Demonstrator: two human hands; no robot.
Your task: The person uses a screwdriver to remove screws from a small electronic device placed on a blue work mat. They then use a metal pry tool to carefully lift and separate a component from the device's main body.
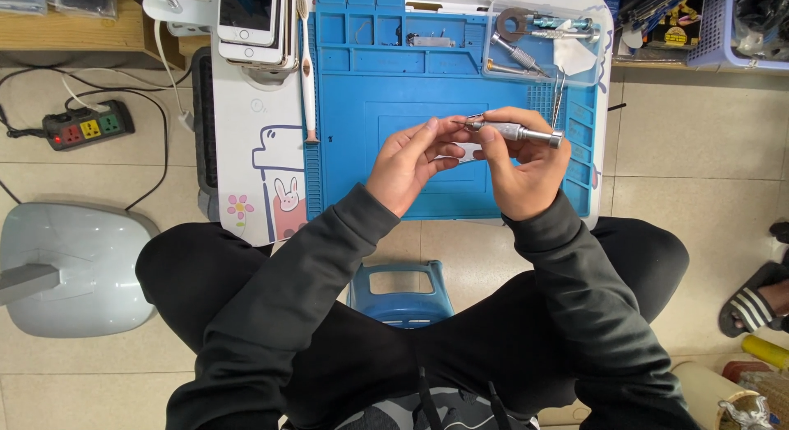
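We see both hands at frame centre over the blue mat [394, 151]. Right hand [526, 171] has its grip closed around a silver screwdriver [516, 133], lying roughly level. Left hand [407, 163] pinches a small pale part [460, 153] (too small to identify) touching the driver's tip. Clear tool tray [542, 44] sits upper right, phones [251, 23] upper left.

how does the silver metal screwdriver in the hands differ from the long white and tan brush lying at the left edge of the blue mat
The silver metal screwdriver is held above the blue silicone work mat between the left hand and right hand; the long white and tan brush lies untouched at the mat's left edge. The screwdriver lies crosswise, the brush runs lengthwise. The screwdriver looks thicker and shorter, the brush slimmer and longer. Both are slender hand tools.
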